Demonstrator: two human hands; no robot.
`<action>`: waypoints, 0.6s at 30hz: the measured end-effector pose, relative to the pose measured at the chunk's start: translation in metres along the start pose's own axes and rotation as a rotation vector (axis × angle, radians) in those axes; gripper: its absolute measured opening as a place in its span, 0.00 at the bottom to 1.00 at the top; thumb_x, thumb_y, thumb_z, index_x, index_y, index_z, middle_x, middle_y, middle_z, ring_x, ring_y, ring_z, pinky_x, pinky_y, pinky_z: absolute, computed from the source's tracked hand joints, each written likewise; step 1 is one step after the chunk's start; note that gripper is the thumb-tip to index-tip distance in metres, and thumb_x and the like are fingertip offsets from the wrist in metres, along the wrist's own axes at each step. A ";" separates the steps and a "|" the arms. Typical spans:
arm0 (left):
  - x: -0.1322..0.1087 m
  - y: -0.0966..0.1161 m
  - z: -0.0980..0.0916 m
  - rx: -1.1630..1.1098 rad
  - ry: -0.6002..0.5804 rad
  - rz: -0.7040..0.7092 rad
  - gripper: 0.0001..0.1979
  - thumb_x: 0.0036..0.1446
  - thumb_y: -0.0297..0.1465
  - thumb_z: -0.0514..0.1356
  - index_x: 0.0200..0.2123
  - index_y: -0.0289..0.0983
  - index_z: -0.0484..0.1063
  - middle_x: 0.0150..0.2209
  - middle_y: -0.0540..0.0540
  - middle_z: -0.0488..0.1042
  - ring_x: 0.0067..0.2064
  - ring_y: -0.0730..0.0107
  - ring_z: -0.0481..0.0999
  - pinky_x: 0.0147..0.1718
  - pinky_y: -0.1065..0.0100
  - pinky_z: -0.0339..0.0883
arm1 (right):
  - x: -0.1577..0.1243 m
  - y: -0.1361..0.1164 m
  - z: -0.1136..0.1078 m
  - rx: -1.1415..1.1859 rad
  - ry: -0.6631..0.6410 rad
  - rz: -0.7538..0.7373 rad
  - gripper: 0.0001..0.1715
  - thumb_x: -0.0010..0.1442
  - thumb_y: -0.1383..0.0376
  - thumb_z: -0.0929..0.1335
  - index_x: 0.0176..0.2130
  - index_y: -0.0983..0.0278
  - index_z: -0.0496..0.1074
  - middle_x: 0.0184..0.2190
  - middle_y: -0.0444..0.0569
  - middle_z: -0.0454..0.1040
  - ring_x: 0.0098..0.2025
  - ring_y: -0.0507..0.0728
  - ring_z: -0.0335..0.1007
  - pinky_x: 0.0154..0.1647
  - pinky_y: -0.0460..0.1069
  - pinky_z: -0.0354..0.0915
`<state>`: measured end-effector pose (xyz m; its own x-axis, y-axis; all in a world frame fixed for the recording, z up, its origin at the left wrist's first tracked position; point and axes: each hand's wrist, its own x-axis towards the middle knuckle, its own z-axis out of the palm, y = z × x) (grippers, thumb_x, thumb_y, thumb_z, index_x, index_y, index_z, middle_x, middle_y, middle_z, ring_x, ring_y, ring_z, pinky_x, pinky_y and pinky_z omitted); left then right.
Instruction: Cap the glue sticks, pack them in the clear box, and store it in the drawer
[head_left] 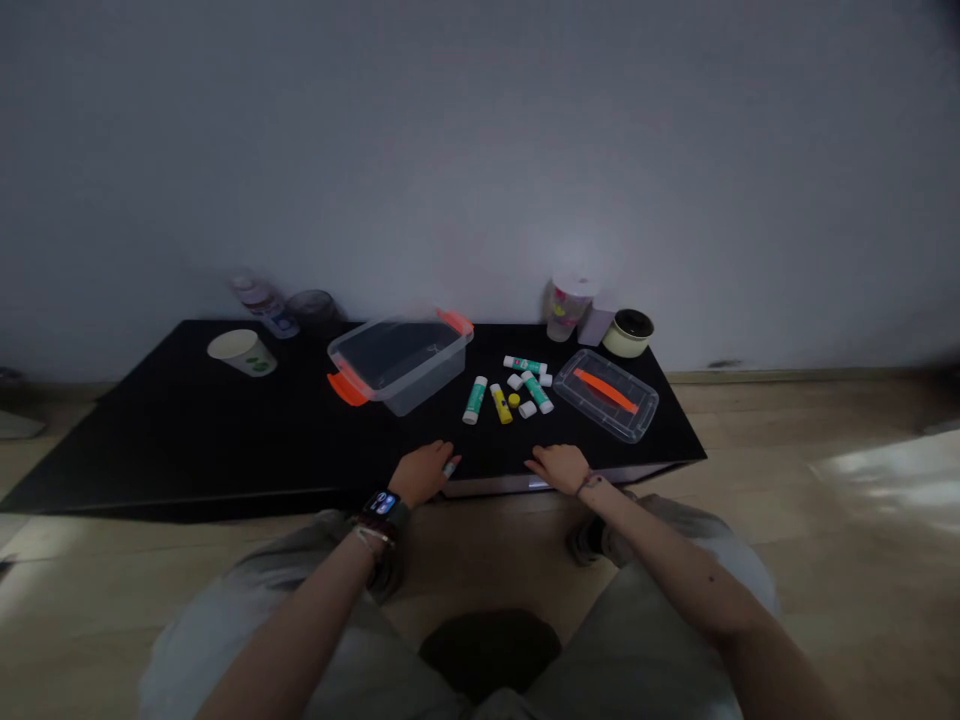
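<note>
Black table [187,430], hands at its near edge.
Your left hand [424,472] curls around a pale stick [451,467]; your right hand [559,466] lies flat, released; glue sticks [475,400] lie at twelve o'clock.

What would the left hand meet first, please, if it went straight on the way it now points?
Probably the yellow glue stick, which lies ahead of the left hand. Depth is unclear, so the hand might pass just beside it.
</note>
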<state>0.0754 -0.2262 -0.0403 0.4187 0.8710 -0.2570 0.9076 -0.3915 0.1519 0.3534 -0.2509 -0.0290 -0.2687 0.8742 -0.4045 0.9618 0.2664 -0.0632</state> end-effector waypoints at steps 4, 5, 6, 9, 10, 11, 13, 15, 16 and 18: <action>-0.001 0.006 -0.010 -0.037 -0.028 -0.010 0.17 0.67 0.40 0.48 0.44 0.35 0.72 0.47 0.35 0.74 0.47 0.55 0.76 0.43 0.61 0.66 | -0.004 -0.004 -0.006 -0.011 -0.034 -0.020 0.23 0.70 0.51 0.58 0.52 0.63 0.70 0.46 0.61 0.78 0.49 0.66 0.76 0.41 0.53 0.67; -0.001 0.008 -0.019 -0.097 -0.088 -0.004 0.17 0.67 0.41 0.49 0.42 0.36 0.73 0.45 0.36 0.75 0.46 0.54 0.76 0.43 0.61 0.66 | -0.004 -0.005 -0.012 0.003 -0.084 -0.044 0.23 0.70 0.51 0.60 0.50 0.64 0.71 0.46 0.62 0.78 0.49 0.66 0.76 0.41 0.53 0.67; -0.002 0.012 -0.030 -0.186 -0.169 0.013 0.18 0.66 0.42 0.49 0.37 0.36 0.73 0.42 0.38 0.76 0.43 0.55 0.76 0.42 0.61 0.65 | -0.004 -0.007 -0.020 0.045 -0.170 -0.082 0.24 0.69 0.50 0.60 0.46 0.64 0.73 0.44 0.61 0.78 0.47 0.65 0.76 0.40 0.53 0.67; -0.007 0.022 -0.078 -0.670 -0.444 0.165 0.29 0.66 0.50 0.42 0.22 0.39 0.66 0.23 0.46 0.68 0.28 0.63 0.69 0.32 0.63 0.63 | -0.008 -0.013 -0.059 0.398 -0.528 -0.294 0.36 0.67 0.40 0.56 0.31 0.64 0.72 0.29 0.55 0.76 0.31 0.58 0.73 0.32 0.50 0.64; -0.009 0.025 -0.096 -0.876 -0.504 0.240 0.31 0.65 0.54 0.40 0.20 0.40 0.63 0.21 0.47 0.62 0.24 0.66 0.63 0.28 0.64 0.60 | -0.010 -0.016 -0.076 0.575 -0.595 -0.394 0.41 0.65 0.36 0.53 0.27 0.64 0.70 0.25 0.51 0.72 0.27 0.56 0.68 0.29 0.50 0.62; -0.012 0.027 -0.114 -1.067 -0.544 0.303 0.33 0.62 0.58 0.39 0.19 0.40 0.60 0.20 0.49 0.59 0.22 0.68 0.58 0.25 0.64 0.56 | -0.013 -0.018 -0.093 0.753 -0.605 -0.507 0.44 0.62 0.32 0.51 0.25 0.63 0.68 0.22 0.49 0.68 0.24 0.54 0.63 0.27 0.49 0.60; -0.014 0.025 -0.144 -1.374 -0.542 0.390 0.36 0.57 0.64 0.37 0.17 0.40 0.56 0.18 0.50 0.52 0.21 0.71 0.52 0.21 0.65 0.51 | -0.017 -0.021 -0.125 1.132 -0.474 -0.692 0.47 0.57 0.28 0.47 0.21 0.61 0.62 0.17 0.44 0.60 0.21 0.51 0.53 0.24 0.48 0.55; -0.011 0.019 -0.164 -1.614 -0.405 0.343 0.37 0.56 0.65 0.32 0.15 0.41 0.52 0.17 0.51 0.48 0.21 0.71 0.51 0.20 0.66 0.51 | -0.017 -0.021 -0.151 1.469 -0.331 -0.773 0.48 0.53 0.26 0.41 0.18 0.60 0.55 0.15 0.41 0.52 0.20 0.50 0.48 0.22 0.47 0.52; -0.007 0.015 -0.170 -1.704 -0.329 0.288 0.38 0.56 0.65 0.30 0.15 0.41 0.50 0.17 0.51 0.46 0.20 0.71 0.51 0.20 0.66 0.52 | -0.014 -0.019 -0.160 1.597 -0.286 -0.774 0.47 0.51 0.26 0.38 0.18 0.59 0.52 0.14 0.40 0.49 0.19 0.50 0.46 0.21 0.47 0.51; 0.006 0.007 -0.170 -1.839 -0.216 0.178 0.37 0.58 0.63 0.30 0.15 0.41 0.48 0.16 0.52 0.44 0.19 0.73 0.50 0.20 0.67 0.53 | -0.003 -0.013 -0.168 1.763 -0.253 -0.732 0.46 0.49 0.27 0.34 0.19 0.58 0.48 0.14 0.38 0.44 0.18 0.50 0.42 0.19 0.47 0.51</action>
<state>0.0792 -0.1733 0.1219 0.6234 0.7550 -0.2034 -0.2499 0.4389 0.8631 0.3325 -0.1886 0.1259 -0.7271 0.6858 0.0322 -0.3156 -0.2922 -0.9028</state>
